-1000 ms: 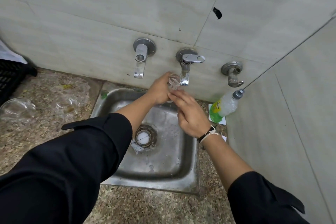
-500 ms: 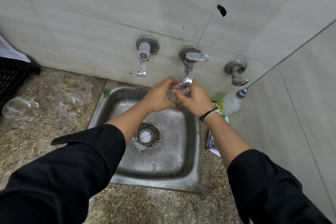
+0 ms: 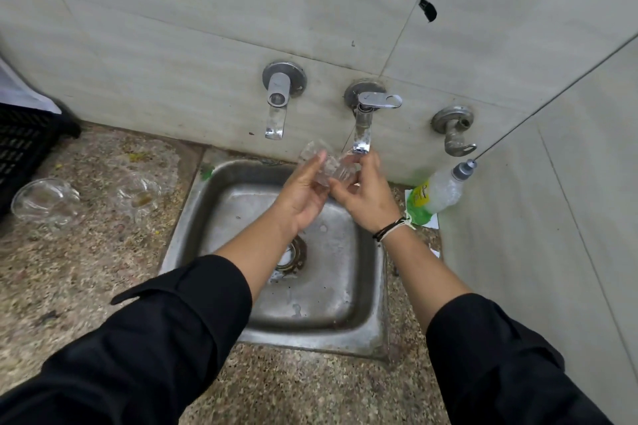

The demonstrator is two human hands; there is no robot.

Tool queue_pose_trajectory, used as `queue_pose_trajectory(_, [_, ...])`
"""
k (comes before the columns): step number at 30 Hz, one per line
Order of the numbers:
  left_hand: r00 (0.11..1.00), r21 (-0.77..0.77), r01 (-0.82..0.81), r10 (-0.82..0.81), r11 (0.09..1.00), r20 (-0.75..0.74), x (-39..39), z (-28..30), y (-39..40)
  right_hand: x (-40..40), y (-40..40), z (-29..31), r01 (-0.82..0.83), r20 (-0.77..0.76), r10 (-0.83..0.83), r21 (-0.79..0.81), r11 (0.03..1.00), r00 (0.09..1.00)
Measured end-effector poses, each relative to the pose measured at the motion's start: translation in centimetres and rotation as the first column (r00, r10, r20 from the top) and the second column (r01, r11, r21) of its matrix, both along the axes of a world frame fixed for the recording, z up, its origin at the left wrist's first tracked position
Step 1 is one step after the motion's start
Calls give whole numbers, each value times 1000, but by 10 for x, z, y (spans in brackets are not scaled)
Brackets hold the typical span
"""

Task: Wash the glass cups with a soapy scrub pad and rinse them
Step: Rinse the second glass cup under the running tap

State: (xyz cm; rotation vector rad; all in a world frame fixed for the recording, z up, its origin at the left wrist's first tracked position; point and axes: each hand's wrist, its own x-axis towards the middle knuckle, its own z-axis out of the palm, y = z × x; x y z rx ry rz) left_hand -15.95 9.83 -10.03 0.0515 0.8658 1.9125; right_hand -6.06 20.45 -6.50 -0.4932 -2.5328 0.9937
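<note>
Cup: a clear glass cup point(image 3: 326, 164) held over the back of the sink, just under the middle tap's spout, tilted with its mouth toward the upper left.
Left hand: the left hand point(image 3: 303, 195) is palm up, fingers curled under the cup, thumb along its side — gripping it.
Right hand: the right hand point(image 3: 367, 197) has fingers bent round the cup's right end, cords at the wrist.
Sink: a steel sink point(image 3: 345, 317) with its drain partly hidden by the left forearm.
Taps: the middle tap point(image 3: 362, 121) stands between a left tap point(image 3: 278, 103) and a right tap point(image 3: 454, 129).
Counter: two more glass cups point(image 3: 45, 200) point(image 3: 138, 195) lie left of the sink — a black crate point(image 3: 20, 148) behind them.
Bottle: a soap bottle point(image 3: 440, 188) leans at the right wall.
</note>
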Motion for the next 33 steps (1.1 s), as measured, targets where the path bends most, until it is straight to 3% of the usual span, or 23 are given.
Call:
queue_pose_trajectory(3, [989,-69,-30,40,997,141,13,15,12,2,-12,-7,-61,-47,71,181,982,996])
queue_pose_trajectory(6, [979,-98,49,-28,994,203,11,22,15,10,-19,-15,-8,-39,19,254,967,999])
queue_pose_trajectory(12, [982,-200,-113,78,973,-173,5,8,14,17,-11,-17,41,-35,-40,35,999,999])
queue_pose_trajectory(16, [933,-202,-99,21,974,-358,-3,1,11,13,5,-2,-18,99,-1,189,982,995])
queue_pose_trajectory(20, [821,-210,-82,-53,974,-569,-12,2,7,8,10,7,-262,268,168,369,892,949])
queue_pose_trajectory(23, [662,-246,-98,-121,964,-740,-23,-2,2,9,9,9,-387,343,278,308,869,898])
queue_pose_trajectory(27, [504,-265,-56,-202,963,-840,-21,-6,0,-2,16,28,-407,526,159,398,822,836])
queue_pose_trajectory(31, [476,-274,-110,-192,955,-858,-31,-7,0,-12,4,30,-491,565,331,153,858,755])
queue_pose_trajectory(33, [471,-279,-134,-187,951,-862,-39,-11,-6,-9,15,34,-463,577,308,141,875,757])
